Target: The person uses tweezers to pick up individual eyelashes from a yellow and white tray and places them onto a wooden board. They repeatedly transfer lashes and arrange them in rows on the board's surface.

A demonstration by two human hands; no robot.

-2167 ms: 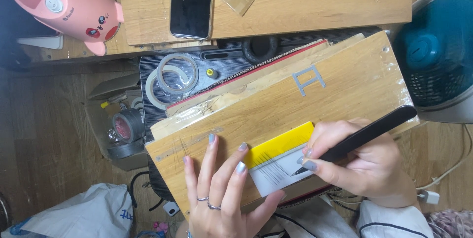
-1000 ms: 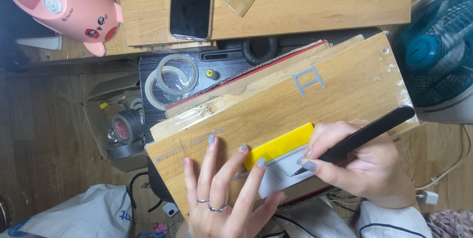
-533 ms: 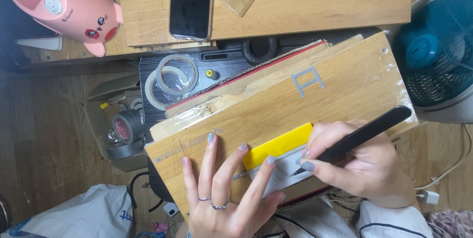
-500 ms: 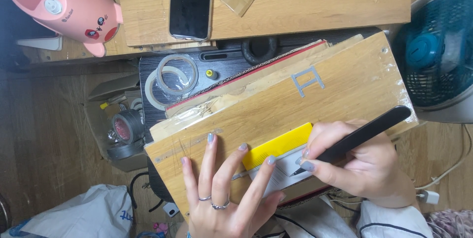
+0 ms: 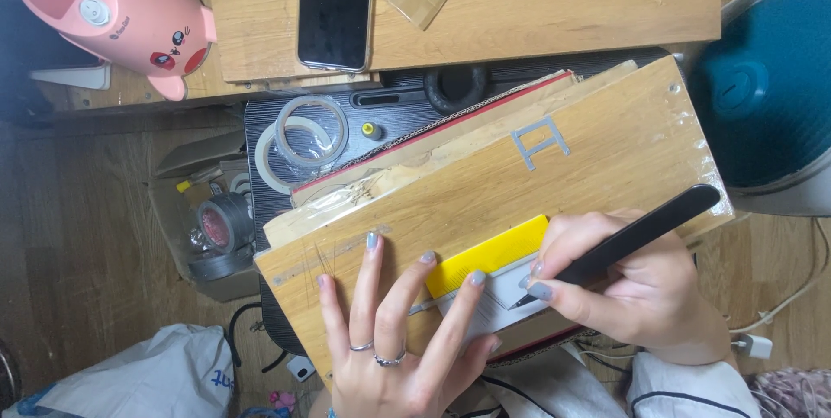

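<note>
Head view, looking down. The left hand (image 5: 394, 340) lies flat and open, fingers spread, pressing on a tilted wooden board (image 5: 519, 210) and, with its outer fingertips, on a yellow strip (image 5: 489, 255) and the pale grey card (image 5: 485, 305) just below it; it grips nothing, and two rings show on its fingers. The right hand (image 5: 640, 292) is closed in a pen-like pinch around black tweezers (image 5: 619, 245), whose tip meets the grey card beside the yellow strip while the long handle slants up and to the right across the board's edge. The board rests on a stack of cardboard sheets with a red edge, itself lying over a black case (image 5: 398, 106). On the case sit a roll of clear tape (image 5: 303, 141) and a small yellow-capped object (image 5: 371, 131). To the left, a roll of dark tape (image 5: 221, 226) lies in a box. Above, a wooden worktop (image 5: 554, 3) carries a black smartphone (image 5: 334, 7); a pink pig-shaped appliance (image 5: 112, 16) sits at upper left, and a teal fan (image 5: 770, 98) stands at right.
</note>
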